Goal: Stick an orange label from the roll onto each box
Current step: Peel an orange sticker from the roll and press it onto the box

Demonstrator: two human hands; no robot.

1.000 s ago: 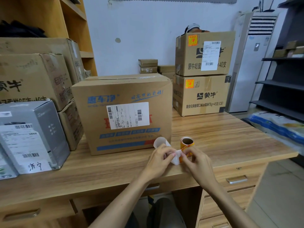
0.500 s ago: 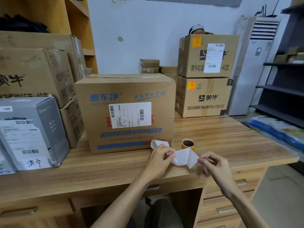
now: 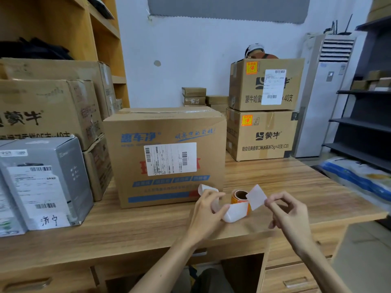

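Observation:
A small orange label roll (image 3: pixel 240 196) stands on the wooden desk (image 3: pixel 275 182) in front of a large brown box (image 3: pixel 167 153) with blue print and a white shipping slip. My left hand (image 3: pixel 206 212) grips the white backing strip (image 3: pixel 236 211) that trails from the roll. My right hand (image 3: pixel 289 210) pinches a peeled label (image 3: pixel 256 196) by its corner, its white back facing me, just right of the roll. Two stacked brown boxes (image 3: pixel 266 108) at the back right each carry an orange label in the upper left corner.
A grey box (image 3: pixel 44 182) with a white slip sits at the left, with more brown cartons (image 3: pixel 48 111) stacked behind it. Small flat boxes (image 3: pixel 193 96) lie by the wall. A white air conditioner (image 3: pixel 325 94) and dark shelves (image 3: pixel 368 123) stand to the right. Drawers sit below the desk.
My hands have drawn apart. The right hand has peeled a label off the backing strip and lifted it to the right, while the left hand keeps hold of the strip.

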